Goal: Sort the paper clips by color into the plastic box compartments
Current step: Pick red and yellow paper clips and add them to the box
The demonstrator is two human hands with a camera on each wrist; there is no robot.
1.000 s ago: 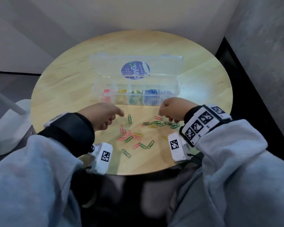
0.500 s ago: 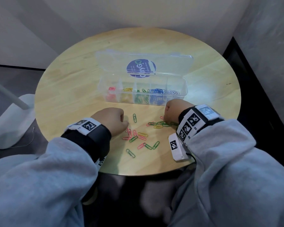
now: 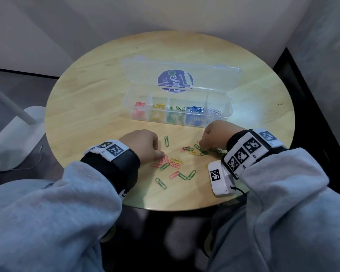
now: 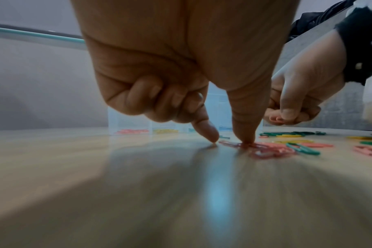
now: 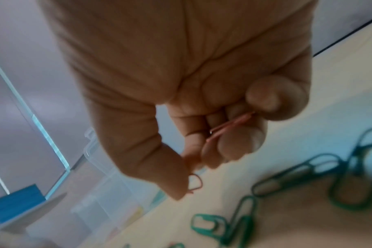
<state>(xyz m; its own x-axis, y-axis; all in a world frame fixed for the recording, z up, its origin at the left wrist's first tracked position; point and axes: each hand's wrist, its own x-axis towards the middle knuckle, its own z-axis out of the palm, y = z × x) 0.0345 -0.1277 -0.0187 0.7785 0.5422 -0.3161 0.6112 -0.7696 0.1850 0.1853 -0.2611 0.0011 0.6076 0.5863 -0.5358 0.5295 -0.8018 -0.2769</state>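
Pink paper clips (image 4: 265,147) lie under left hand (image 3: 143,144) fingers (image 4: 244,127); right hand (image 3: 216,134) fingers pinch one (image 5: 229,125).

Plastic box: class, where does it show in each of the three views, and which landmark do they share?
Head: plastic box mid-frame, lid open.
Left wrist: mid-frame, behind the fingers.
Right wrist: lower left, blurred.
Shared landmark: the right hand, gripping a pink paper clip.
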